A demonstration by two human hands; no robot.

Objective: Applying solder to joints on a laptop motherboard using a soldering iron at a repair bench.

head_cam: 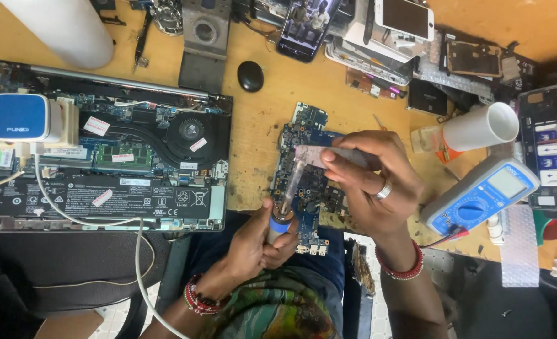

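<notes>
Blue circuit board (pixel 308 182): lies at worktop (pixel 259 119) front edge, over the person's lap.
Left hand (pixel 256 242): closed around a blue-collared syringe tube (pixel 286 207), tip on board.
Right hand (pixel 369 182): pinching a grey tool (pixel 347 157) above board.
Progress: mid-application; finish cannot be judged.
Around: opened laptop (pixel 109 163) left, blue multimeter (pixel 482 194) right.

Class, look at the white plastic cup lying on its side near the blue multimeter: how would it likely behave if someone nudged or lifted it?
The white plastic cup lies on its side, so a nudge would probably roll it in a curve. It looks thin-walled and empty, so likely light and easily squashed. It rests beside the blue multimeter, which might stop it.
</notes>
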